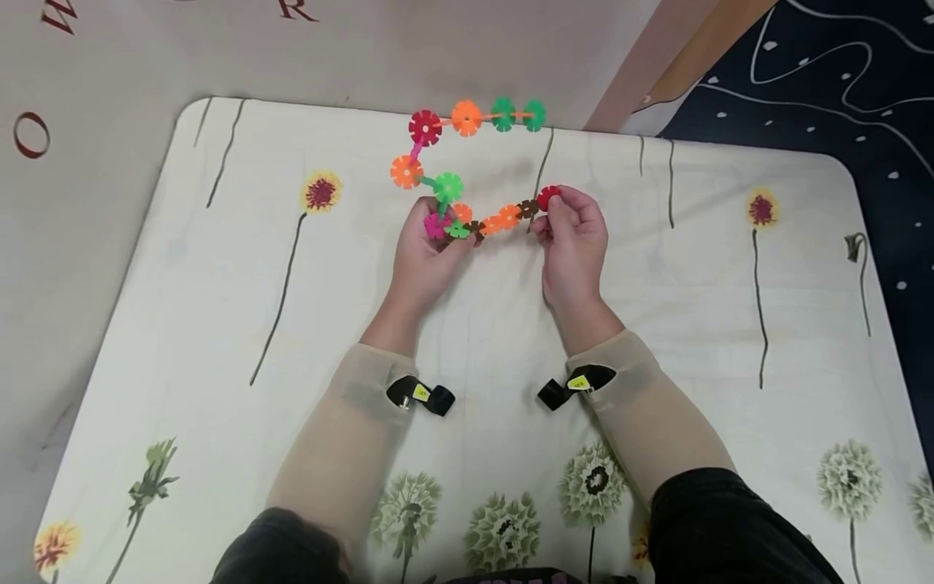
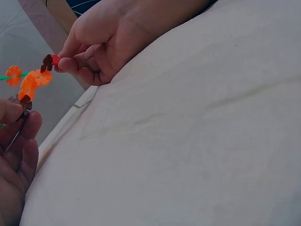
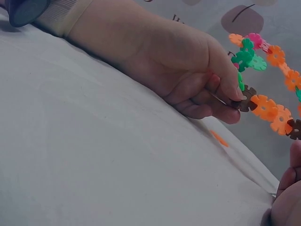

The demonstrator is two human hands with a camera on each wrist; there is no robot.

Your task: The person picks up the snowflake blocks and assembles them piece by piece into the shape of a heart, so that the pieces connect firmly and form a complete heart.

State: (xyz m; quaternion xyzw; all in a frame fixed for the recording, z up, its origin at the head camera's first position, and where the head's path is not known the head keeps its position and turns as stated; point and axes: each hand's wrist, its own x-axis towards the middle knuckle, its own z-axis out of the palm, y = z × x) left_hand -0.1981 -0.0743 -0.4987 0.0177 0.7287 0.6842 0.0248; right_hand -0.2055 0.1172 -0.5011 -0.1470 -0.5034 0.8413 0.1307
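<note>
A chain of flower-shaped, notched plastic discs in orange, green, pink, red and brown curves between both hands and up beyond them. My left hand pinches a brown disc between thumb and fingers, with pink and green discs beside its thumb. At the chain's near right end my right hand pinches a red disc, which joins another brown disc. Two orange discs link the two brown ones. The chain's other end, with green discs, hangs free above the table.
A white cloth with printed flowers covers the table. A pale wall with printed letters borders its far side, and dark patterned fabric lies at the right. Each wrist carries a small black camera.
</note>
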